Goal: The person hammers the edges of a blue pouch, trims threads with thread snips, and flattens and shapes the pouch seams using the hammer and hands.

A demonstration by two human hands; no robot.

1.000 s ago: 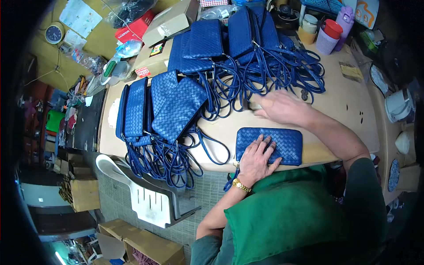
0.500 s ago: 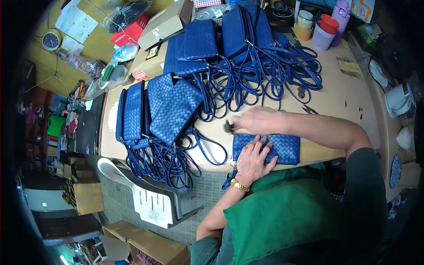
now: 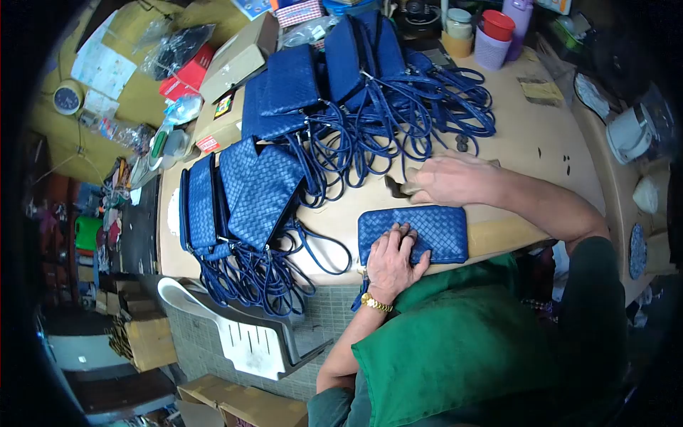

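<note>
A blue woven-pattern zip wallet (image 3: 445, 231) lies flat at the table's front edge. My left hand (image 3: 390, 263), with a gold watch on its wrist, rests on the wallet's left part with fingers stretched out. Just above the wallet's far edge is my right hand (image 3: 452, 178), closed around a small dark object (image 3: 393, 187) whose kind I cannot make out. It is apart from the wallet. A short blue strap (image 3: 358, 299) hangs from the wallet's left end, below the table edge.
Several blue woven bags (image 3: 292, 82) with looped straps stand at the back, and more bags (image 3: 260, 185) at the left. Jars and a red-lidded cup (image 3: 498, 27) stand at the back right. A white plastic chair (image 3: 249, 345) is at the front left.
My right hand has moved away from the wallet's upper left corner, toward the right, still with the dark object. My left hand stays on the wallet. The whole view has shifted somewhat.
</note>
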